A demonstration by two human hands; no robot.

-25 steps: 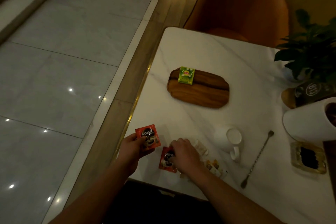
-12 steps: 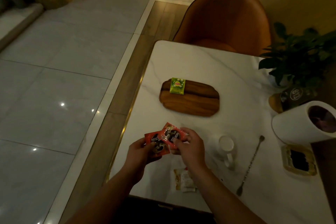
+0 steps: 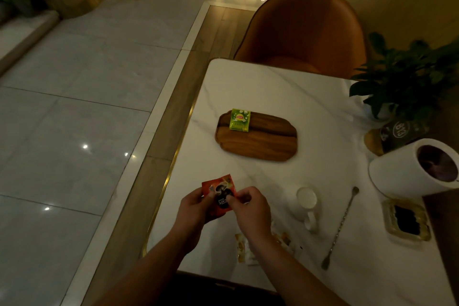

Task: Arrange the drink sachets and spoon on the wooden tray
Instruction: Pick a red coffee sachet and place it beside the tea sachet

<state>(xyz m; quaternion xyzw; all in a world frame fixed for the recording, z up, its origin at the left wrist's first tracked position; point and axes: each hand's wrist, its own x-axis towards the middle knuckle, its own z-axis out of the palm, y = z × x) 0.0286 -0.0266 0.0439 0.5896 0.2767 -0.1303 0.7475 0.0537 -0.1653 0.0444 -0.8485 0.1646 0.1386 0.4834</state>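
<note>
A wooden tray (image 3: 260, 144) lies on the white marble table, with a green tea sachet (image 3: 239, 120) on its far left corner. My left hand (image 3: 192, 208) and my right hand (image 3: 250, 211) both pinch red coffee sachets (image 3: 219, 196), stacked together above the table's near left part. Pale sachets (image 3: 242, 248) lie on the table under my right wrist, partly hidden. A long metal spoon (image 3: 341, 226) lies to the right of a small white cup (image 3: 306, 202).
A white tissue holder (image 3: 397, 169) lies on its side at the right. A glass ashtray (image 3: 407, 221) sits near it. A potted plant (image 3: 407, 82) and a dark sign (image 3: 400, 130) stand at the far right. An orange chair (image 3: 305, 32) faces the table's far edge.
My right hand picked a second red sachet off the table and brought it onto the one in my left hand. Both hands now hold the stack, raised slightly.
</note>
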